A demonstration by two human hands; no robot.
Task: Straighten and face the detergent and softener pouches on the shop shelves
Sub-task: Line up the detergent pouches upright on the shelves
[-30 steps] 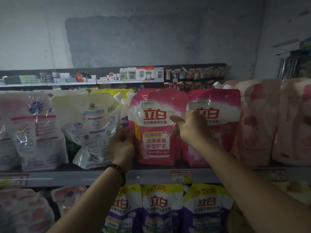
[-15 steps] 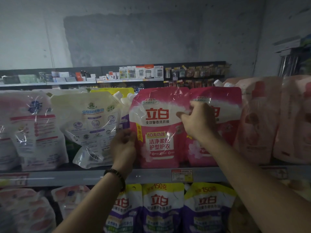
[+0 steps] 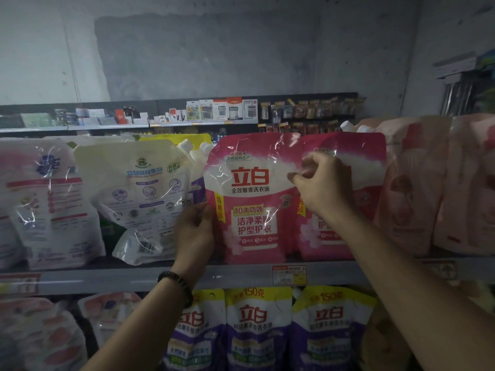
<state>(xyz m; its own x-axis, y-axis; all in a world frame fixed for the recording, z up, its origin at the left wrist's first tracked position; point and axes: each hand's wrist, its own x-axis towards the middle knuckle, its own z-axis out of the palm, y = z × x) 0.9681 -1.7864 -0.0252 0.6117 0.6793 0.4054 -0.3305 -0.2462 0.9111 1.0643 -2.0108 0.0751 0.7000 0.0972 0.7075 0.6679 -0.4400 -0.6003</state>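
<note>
A pink detergent pouch stands upright on the grey shelf, front label facing me. My left hand grips its lower left edge. My right hand pinches its upper right edge with curled fingers, partly covering a second pink pouch standing just behind and to the right. A white and pale green pouch leans tilted to the left of my left hand.
A white pouch stands at the far left, pale pink pouches at the right. Purple and yellow pouches fill the shelf below. A far shelf holds small boxed goods against a grey wall.
My right hand has slid up the pink pouch's right edge, from its middle to near its top. The pouch now stands straighter. My left hand has stayed at the lower left edge.
</note>
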